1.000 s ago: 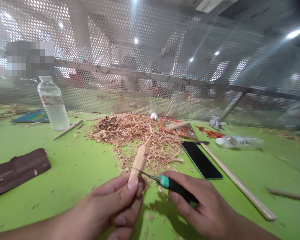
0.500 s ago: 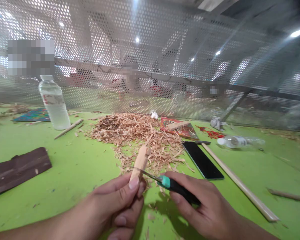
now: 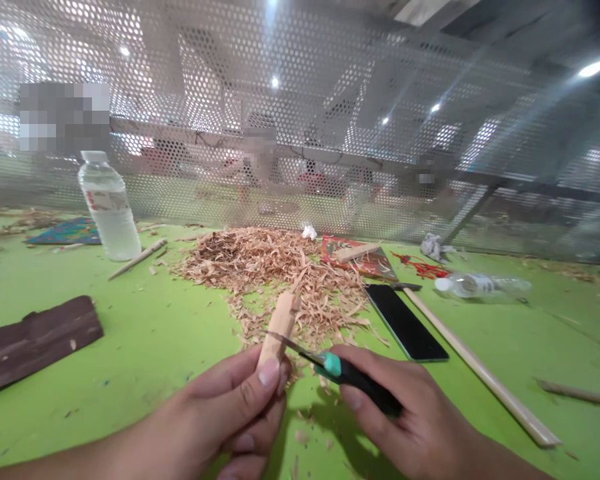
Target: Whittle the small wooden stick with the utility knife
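Between the thumb and fingers of my left hand [image 3: 240,407] is a pale, partly carved piece of wood [image 3: 283,319], tilted with its notched end pointing away from me. My right hand [image 3: 405,407] is wrapped round the black and teal handle of a carving knife [image 3: 333,365]. The thin blade lies across the upper face of the wood, just above my left thumb. Lower fingers of the left hand curl beneath the piece, which hides its near end. Wood shavings [image 3: 260,257] are heaped on the green table [image 3: 170,333] beyond both hands.
A water bottle [image 3: 111,210] stands at the back left, near a pointed stick [image 3: 139,258]. Dark brown sheet [image 3: 40,340] lies left. To the right are a phone [image 3: 405,321], a long-handled tool [image 3: 485,370] and a bottle on its side [image 3: 480,285]. A perforated screen [image 3: 300,87] closes the back.
The knife blade sits very slightly higher along the wood than before. Both hands keep their grip and have barely moved.
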A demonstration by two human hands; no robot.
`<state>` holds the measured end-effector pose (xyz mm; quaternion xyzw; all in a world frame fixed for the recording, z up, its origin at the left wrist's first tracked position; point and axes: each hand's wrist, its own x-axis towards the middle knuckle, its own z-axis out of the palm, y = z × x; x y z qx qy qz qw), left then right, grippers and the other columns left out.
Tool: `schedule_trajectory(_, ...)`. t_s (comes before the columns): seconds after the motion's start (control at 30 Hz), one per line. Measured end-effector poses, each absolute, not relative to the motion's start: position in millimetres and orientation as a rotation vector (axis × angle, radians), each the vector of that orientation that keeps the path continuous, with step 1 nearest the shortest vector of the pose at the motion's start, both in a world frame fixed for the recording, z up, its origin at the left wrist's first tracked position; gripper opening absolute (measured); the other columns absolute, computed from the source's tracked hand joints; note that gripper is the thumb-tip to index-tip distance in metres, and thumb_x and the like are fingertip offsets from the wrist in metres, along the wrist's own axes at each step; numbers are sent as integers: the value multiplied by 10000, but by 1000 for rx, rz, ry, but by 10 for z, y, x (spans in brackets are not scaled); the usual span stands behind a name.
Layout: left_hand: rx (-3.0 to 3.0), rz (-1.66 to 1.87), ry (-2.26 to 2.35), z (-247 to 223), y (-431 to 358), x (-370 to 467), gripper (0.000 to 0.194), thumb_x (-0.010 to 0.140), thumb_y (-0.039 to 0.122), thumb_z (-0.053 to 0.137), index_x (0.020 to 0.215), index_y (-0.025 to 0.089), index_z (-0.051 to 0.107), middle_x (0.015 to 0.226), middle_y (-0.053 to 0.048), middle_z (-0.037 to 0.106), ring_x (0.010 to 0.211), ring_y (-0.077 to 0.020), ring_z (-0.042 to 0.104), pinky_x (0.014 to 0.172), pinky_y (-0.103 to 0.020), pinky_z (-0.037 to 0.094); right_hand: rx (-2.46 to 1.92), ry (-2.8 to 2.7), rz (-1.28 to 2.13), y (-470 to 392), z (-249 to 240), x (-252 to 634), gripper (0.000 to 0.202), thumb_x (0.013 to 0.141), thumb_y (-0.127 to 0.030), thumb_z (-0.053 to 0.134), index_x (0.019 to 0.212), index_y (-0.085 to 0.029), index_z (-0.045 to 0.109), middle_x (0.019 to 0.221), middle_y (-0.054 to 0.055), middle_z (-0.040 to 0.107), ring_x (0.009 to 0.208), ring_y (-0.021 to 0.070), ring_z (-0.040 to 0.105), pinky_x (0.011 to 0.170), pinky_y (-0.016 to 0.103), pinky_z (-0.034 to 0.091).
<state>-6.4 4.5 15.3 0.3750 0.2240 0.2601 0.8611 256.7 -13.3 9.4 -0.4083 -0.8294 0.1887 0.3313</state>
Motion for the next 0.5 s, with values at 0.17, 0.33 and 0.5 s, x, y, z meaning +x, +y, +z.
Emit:
schedule_trajectory(0.17, 781, 547, 489, 158, 43, -74, 356, 1047, 482, 671, 859, 214, 529, 706, 70, 448, 548, -67, 286, 477, -139, 285, -1059, -2175, 478, -127, 72, 2577, 249, 1039, -251, 599, 1262, -230, 710, 1092, 66, 847, 905, 204, 819, 757, 225, 628)
schedule_trajectory(0.33, 787, 561, 479, 124, 35, -65, 345, 1036, 500, 684, 892, 219, 546, 678, 86, 436, 509, -58, 265, 474, -151, 282, -1039, -2182, 397, -121, 56, 2575, 240, 1045, -252, 586, 1254, -237, 705, 1062, 57, 852, 857, 200, 823, 714, 217, 628)
schedule_trajectory(0.5, 811, 589, 544, 100, 24, -54, 353, 1033, 518, 681, 892, 223, 549, 690, 82, 462, 508, -60, 274, 480, -161, 282, -1053, -2186, 313, -135, 54, 2566, 238, 1041, -234, 564, 1239, -239, 697, 1073, 64, 856, 852, 205, 832, 680, 212, 628)
